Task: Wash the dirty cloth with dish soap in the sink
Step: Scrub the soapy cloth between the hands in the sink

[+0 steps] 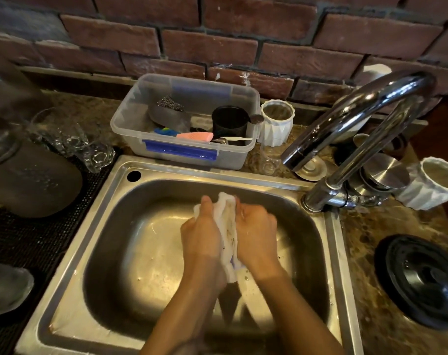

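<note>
Gripping with both hands: the left hand point(202, 234) and the right hand point(256, 234) meet over the middle of the basin, forearms entering from the bottom edge of the view. Fingers of both are curled round a white, crumpled, wet cloth point(228, 226) with dark specks on it, pressed between the two palms. One end of the cloth sticks up above the fingertips; the other hangs below the wrists. Cloth is held clear above the floor of the rectangular stainless-steel sink point(334, 252), not resting on it.

Right of the sink, on the mottled stone counter: a round black lid point(422, 280). A curved chrome faucet point(358, 103) rises from the sink's far right corner, its spout reaching back toward the far rim; whether water runs, cannot tell. Just beside the faucet base stands a white ribbed cup point(430, 185).

Left of the sink: a black textured mat point(25, 239) with clear glassware point(74, 142) at its far end.

Behind the far rim: a clear plastic tub with a blue clasp point(130, 119), containing a pink sponge point(194, 136), a black cup point(229, 121) and a steel scourer point(169, 102). A second white ribbed cup point(276, 124) stands just right of the tub. A red brick wall point(217, 47) closes the view.
</note>
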A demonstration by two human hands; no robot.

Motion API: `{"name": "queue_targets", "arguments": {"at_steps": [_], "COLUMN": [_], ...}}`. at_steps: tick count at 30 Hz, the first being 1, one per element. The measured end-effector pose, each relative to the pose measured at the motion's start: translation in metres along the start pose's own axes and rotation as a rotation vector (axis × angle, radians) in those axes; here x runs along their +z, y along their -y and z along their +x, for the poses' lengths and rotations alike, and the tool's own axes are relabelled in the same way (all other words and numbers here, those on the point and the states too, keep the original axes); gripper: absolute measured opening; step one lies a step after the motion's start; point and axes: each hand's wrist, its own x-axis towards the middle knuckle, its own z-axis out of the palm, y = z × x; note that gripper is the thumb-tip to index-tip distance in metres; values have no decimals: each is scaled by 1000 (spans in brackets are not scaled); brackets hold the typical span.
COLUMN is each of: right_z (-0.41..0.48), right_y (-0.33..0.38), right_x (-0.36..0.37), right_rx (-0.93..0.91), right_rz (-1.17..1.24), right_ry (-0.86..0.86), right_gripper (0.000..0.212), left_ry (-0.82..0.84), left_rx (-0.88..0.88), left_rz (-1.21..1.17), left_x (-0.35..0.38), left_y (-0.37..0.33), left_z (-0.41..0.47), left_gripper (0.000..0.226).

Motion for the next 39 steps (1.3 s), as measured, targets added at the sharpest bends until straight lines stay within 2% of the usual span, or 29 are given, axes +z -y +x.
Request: {"name": "queue_targets", "arguments": {"at_steps": [1,3,4,6,8,10,12,13,14,15,16,18,20,22,25,26,28,30,32,34,36,38,39], "right_z": [-9,-36,-43,-31,-2,2,-22,-31,-33,-30,-20,-3,-12,-27,-14,-4,7,4,-1,-5,-14,-25,-27], "right_y": [0,13,21,27,15,1,1,7,9,9,7,-4,-7,-2,-1,-5,-16,-19,-16,-7,6,12,12], "right_x": [1,4,3,-2,-4,-3,3,3,3,2,1,-1,0,2,-1,-5,-11,-15,-18,-22,-19,-7,-2], "right_rx": [59,89,71,-65,-75,9,59,74,55,12,-31,-17,58,81,1,-8,5,-15,0,73,124,34,-6], "right_rz": [-5,103,175,137,50,-28,56,157,247,266,227,80,-31,71,154,136,79,125,232,386,509,458,406], "right_ry": [44,95,89,-17,-78,15,67,42,-14,-66,-99,-23,101,115,-54,-80,-70,-96,-121,-112,-71,-73,-88], "right_gripper": [52,55,58,62,60,52,50,53,55,56,55,46,40,47,58,59,60,62,61,56,52,52,53], "left_ry": [-44,-45,-6,124,97,-2,-77,-68,12,112,140,92,7,-26,193,258,307,367,307,160,28,-13,-7], "left_rx": [-12,81,100,63,-18,-87,75,155,148,89,27,-70,4,142,-6,-38,-95,-146,-20,160,256,296,259], "left_rz": [-45,-26,-17,10,-1,-81,-17,64,112,162,194,91,2,-44,-88,-67,-23,-125,-89,51,126,132,102], "left_x": [0,-4,-4,-6,-4,0,1,2,2,2,1,3,2,1,-2,-6,-17,-24,-29,-25,-21,-17,-12], "left_y": [-5,-6,-1,16,20,4,-6,-4,5,14,17,12,0,0,18,20,10,-4,-7,-5,-2,2,3], "left_z": [3,10,7,5,10,11,15,16,13,16,11,10,9,5,-1,-1,0,3,2,-1,0,-3,-9], "left_gripper": [39,42,42,40,47,51,44,40,36,34,36,47,40,35,31,34,61,82,66,40,30,16,16]}}
